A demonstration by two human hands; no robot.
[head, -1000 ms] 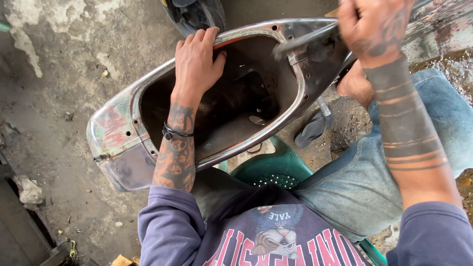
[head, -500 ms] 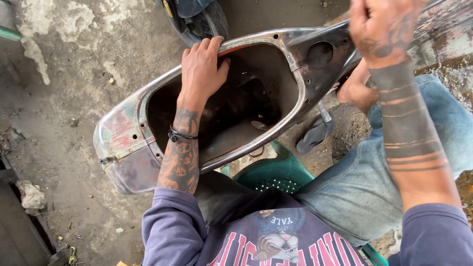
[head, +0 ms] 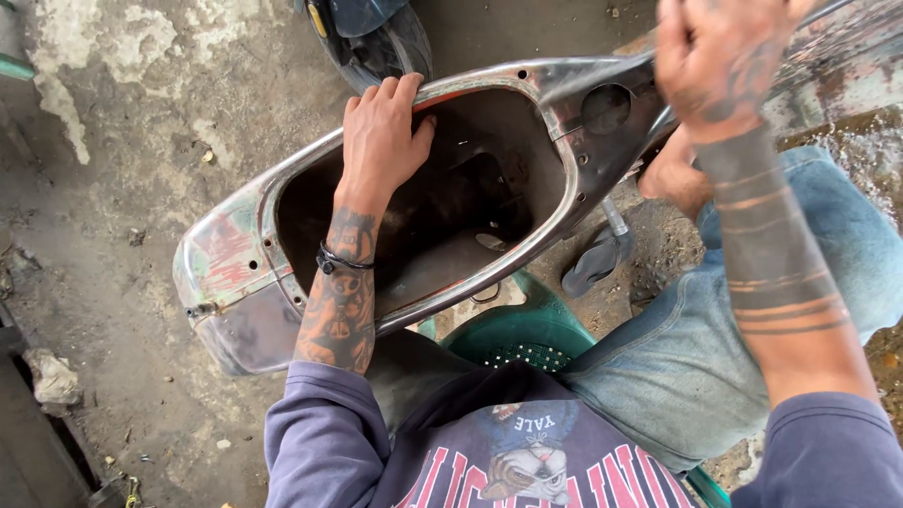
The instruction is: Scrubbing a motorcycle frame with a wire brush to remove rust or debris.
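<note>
Head view: left hand (head: 381,132) on scooter shell (head: 235,273)

The shell (head: 235,282) is bare metal. It shines where it is scraped clean, and old red and green paint patches look dull and rough. Inside it is dark and matt. The left hand (head: 381,141) rests on its smooth rim. The stool (head: 527,339) is green plastic with small holes. The jeans (head: 696,357) are blue cloth, worn and faded. The sleeves (head: 320,433) are soft purple cloth. The floor (head: 122,122) is rough grey concrete, dusty, with pale chipped patches.
</note>
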